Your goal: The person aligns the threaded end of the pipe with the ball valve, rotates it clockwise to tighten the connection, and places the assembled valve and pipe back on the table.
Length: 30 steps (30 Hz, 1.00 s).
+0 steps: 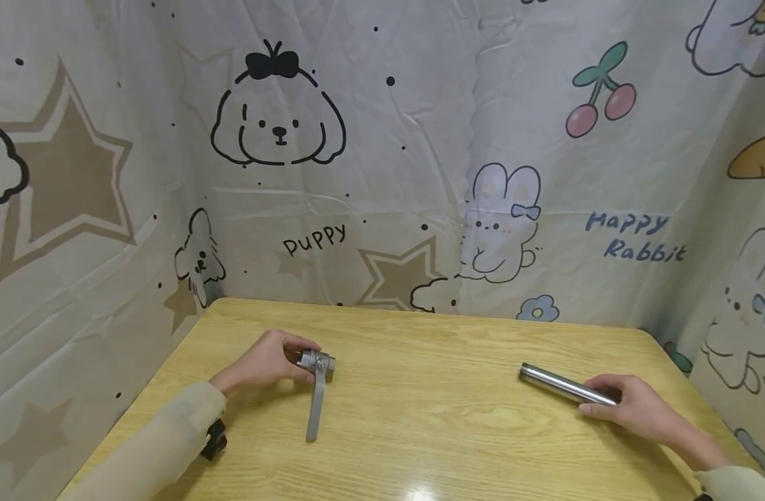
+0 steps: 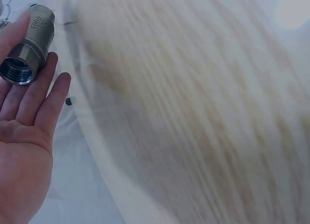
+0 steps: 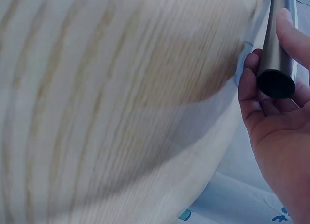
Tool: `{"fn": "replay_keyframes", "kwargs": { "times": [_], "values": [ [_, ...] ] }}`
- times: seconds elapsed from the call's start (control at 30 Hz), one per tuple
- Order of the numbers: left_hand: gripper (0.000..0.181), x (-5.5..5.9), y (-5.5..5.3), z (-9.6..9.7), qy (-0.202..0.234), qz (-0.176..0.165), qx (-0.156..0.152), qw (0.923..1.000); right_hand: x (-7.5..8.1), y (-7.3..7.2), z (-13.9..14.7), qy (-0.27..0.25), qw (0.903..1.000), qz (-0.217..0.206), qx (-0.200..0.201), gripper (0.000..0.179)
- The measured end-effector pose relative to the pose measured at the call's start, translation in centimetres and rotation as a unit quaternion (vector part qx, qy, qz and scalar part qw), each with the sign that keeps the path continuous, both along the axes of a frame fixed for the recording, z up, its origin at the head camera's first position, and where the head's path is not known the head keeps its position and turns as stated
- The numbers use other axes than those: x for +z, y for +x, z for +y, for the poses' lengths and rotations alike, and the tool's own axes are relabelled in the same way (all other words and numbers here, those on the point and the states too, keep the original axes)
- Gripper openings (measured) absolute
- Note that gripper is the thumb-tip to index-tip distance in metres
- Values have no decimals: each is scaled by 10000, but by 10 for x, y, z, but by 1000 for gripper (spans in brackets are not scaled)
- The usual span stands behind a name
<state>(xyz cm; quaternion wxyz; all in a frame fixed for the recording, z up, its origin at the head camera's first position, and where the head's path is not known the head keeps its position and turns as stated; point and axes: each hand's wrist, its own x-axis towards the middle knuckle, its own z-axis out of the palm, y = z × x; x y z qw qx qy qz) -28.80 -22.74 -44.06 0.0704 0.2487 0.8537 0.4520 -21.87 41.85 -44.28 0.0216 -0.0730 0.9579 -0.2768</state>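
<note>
On the left of the head view, my left hand [image 1: 272,360] grips a grey metal ball valve [image 1: 319,363] by its body. The valve's long flat lever [image 1: 316,410] points toward the near side. In the left wrist view the valve body [image 2: 39,32] shows a threaded open end, with the thumb on one side and the fingers of the left hand [image 2: 24,170] under it. Over at the right, my right hand [image 1: 639,410] holds a shiny metal pipe [image 1: 557,383] near one end. Its hollow end [image 3: 276,83] faces the right wrist camera, between thumb and curled fingers.
Both hands are over a wooden table [image 1: 420,417] with rounded far corners. A printed curtain [image 1: 382,174] hangs behind it and along both sides. A dark device [image 1: 214,440] is worn at the left wrist.
</note>
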Motion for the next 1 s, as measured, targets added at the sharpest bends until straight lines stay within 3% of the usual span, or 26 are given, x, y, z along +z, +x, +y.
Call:
{"fn": "replay_keyframes", "kwargs": {
  "times": [0.23,0.5,0.67,1.0],
  "values": [
    [56,9,4,7,386,-229,285,9986,-3,0,-2,-148,9999,83,8,42],
    [56,21,9,25,896,-491,254,9944,-2,-2,-9,-303,9990,233,217,38],
    [56,27,15,37,1145,-683,154,9910,-4,-1,-8,-287,9993,240,27,35],
    [50,37,24,49,1605,-871,60,9832,0,3,-13,-726,9959,358,-410,43]
  ]
}}
